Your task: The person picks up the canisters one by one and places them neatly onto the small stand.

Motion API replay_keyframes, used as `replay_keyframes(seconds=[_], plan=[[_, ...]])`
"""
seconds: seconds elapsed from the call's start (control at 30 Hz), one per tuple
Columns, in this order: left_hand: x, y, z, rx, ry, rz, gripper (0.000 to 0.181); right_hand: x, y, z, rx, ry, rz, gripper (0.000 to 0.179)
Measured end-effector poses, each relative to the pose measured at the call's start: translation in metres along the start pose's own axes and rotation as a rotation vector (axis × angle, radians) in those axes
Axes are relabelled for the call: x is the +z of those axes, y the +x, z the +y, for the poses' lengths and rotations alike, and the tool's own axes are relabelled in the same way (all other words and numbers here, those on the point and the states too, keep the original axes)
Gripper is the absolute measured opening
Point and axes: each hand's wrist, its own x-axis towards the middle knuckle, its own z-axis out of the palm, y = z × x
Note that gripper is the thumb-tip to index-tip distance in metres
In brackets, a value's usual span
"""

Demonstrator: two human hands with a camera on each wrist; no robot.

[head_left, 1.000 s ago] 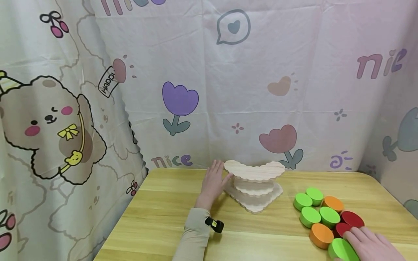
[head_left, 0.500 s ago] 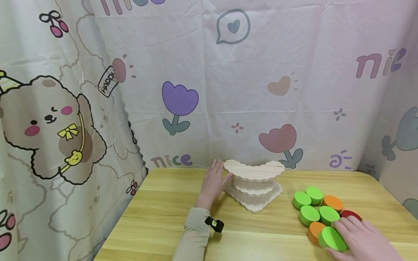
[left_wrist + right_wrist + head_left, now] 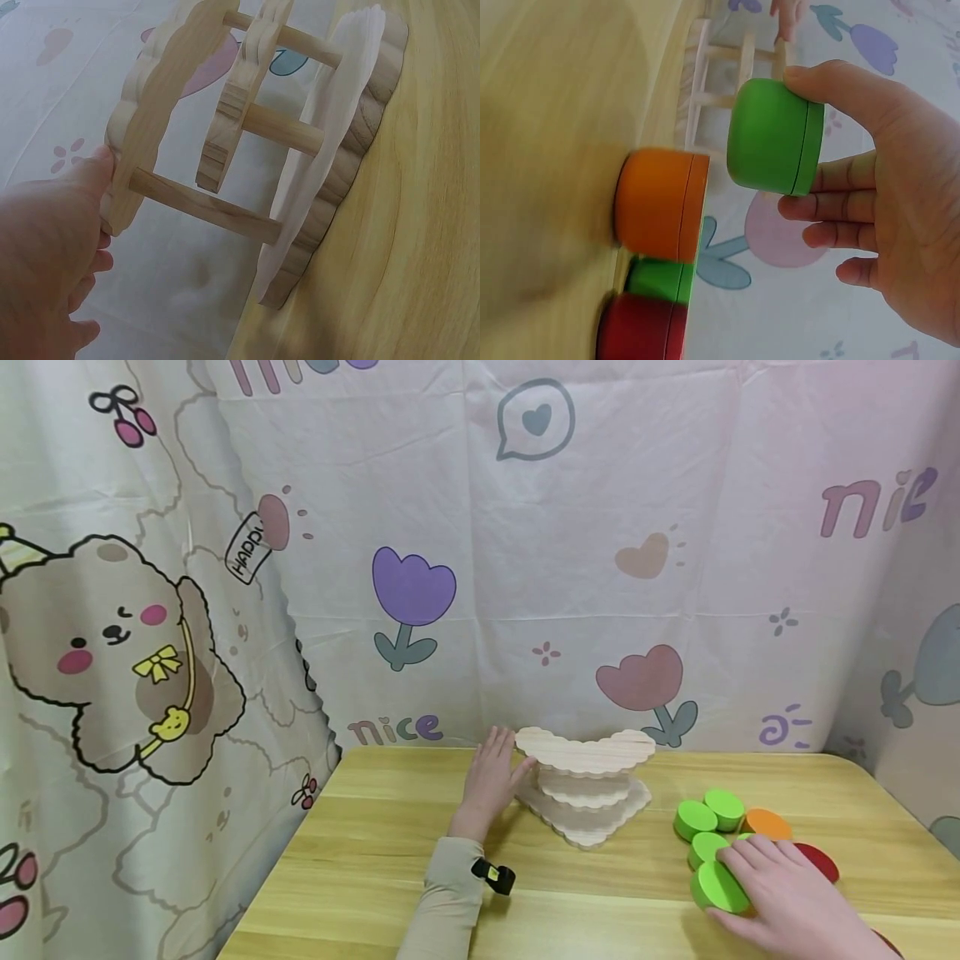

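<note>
My left hand (image 3: 487,785) grips the left end of the top tier of a wooden stand (image 3: 585,753), its thumb on the near edge. In the left wrist view, scalloped boards of the stand (image 3: 217,206) are joined by round dowels. At the right, my right hand (image 3: 787,897) holds a small rounded green cup-like container (image 3: 718,887) with a flat top. The right wrist view shows this green container (image 3: 769,139) pinched between thumb and fingers, raised off the table beside an orange container (image 3: 660,202).
More containers stand on the wood table (image 3: 360,860) at the right: green ones (image 3: 695,820), an orange one (image 3: 767,824) and a red one (image 3: 817,862). My right hand hides part of the group. A printed curtain (image 3: 480,568) hangs behind.
My right hand has moved left and away from me with the green container, passing over the orange and red ones. The left hand and the wooden stand have stayed put.
</note>
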Motion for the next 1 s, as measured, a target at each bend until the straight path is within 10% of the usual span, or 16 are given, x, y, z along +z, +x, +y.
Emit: replay_keyframes(seconds=[0.37,1.0], plan=[[-0.004,0.000,0.002,-0.015,0.042,-0.021,0.077,0.007,0.030,-0.014,-0.136,0.012,0.158,0.060],[-0.003,0.000,0.002,-0.014,0.052,-0.020,0.077,0.014,0.071,-0.035,-0.163,0.057,0.160,0.059]])
